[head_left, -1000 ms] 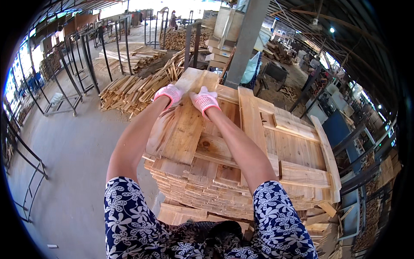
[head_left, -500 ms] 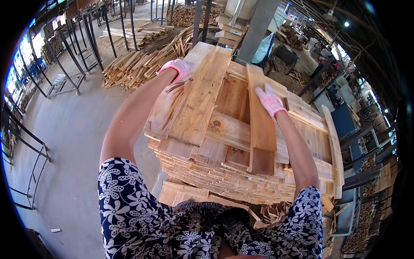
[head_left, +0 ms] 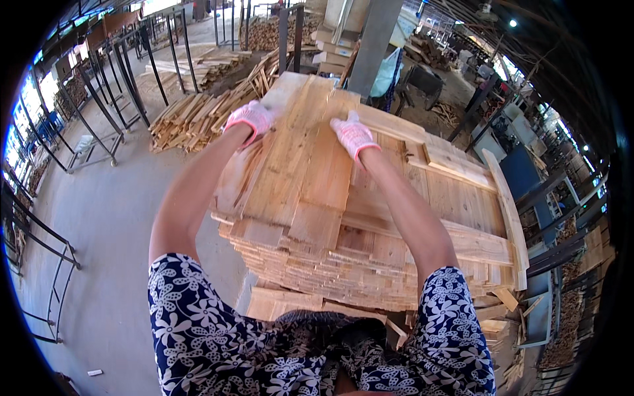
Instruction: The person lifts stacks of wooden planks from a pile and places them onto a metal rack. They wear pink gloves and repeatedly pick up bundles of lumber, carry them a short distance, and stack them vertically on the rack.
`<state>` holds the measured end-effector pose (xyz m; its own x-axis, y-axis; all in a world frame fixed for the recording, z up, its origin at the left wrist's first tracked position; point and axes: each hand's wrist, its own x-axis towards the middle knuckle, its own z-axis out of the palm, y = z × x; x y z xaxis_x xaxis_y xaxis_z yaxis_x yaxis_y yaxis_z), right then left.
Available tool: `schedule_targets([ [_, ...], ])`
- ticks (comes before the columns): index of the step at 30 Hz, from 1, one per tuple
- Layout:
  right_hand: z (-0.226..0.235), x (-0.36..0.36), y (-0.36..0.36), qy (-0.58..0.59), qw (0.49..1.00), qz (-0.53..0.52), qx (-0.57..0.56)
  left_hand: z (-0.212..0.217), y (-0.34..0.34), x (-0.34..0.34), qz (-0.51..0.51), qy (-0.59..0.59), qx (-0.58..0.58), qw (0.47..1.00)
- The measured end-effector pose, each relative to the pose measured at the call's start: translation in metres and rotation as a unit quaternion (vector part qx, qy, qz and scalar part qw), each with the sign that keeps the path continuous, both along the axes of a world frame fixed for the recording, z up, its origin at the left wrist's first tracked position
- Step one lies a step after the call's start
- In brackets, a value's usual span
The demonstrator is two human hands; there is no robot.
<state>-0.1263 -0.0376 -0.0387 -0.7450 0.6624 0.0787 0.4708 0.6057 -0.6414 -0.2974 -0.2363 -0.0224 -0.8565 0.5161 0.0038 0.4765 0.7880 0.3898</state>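
Both my hands wear pink-and-white knit gloves over a broad stack of flat wooden boards (head_left: 297, 264). My left hand (head_left: 251, 119) is at the far left, its fingers bent against the outer edge of a pale board with brown streaks (head_left: 247, 175); its fingertips are partly hidden. Beside that board lies another long plank (head_left: 287, 152). My right hand (head_left: 354, 136) grips the right edge of a smooth light-brown board (head_left: 327, 175), thumb on top. That board lies lengthwise against the plank to its left.
Loose boards, some crosswise, cover the right of the stack, and a narrow slat (head_left: 507, 211) lies along its right edge. A grey post (head_left: 373, 56) rises behind. A heap of wood strips (head_left: 191, 122) and metal racks (head_left: 99, 132) stand on the left floor.
My right hand has moved left with the light-brown board, which now lies against the neighbouring plank instead of standing apart over the crosswise pieces. My left hand stays at the left edge.
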Motion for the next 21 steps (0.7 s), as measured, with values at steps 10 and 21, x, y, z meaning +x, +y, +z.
schedule_targets([
  [10, 0.012, 0.124, 0.109, 0.025, 0.981, 0.183, 0.06, -0.035, 0.002, -0.064, -0.137, 0.056, -0.026, 0.989],
  [21, 0.016, 0.496, 0.276, -0.304, 0.888, -0.318, 0.131, -0.021, -0.005, -0.058, -0.058, 0.034, -0.143, 0.987],
])
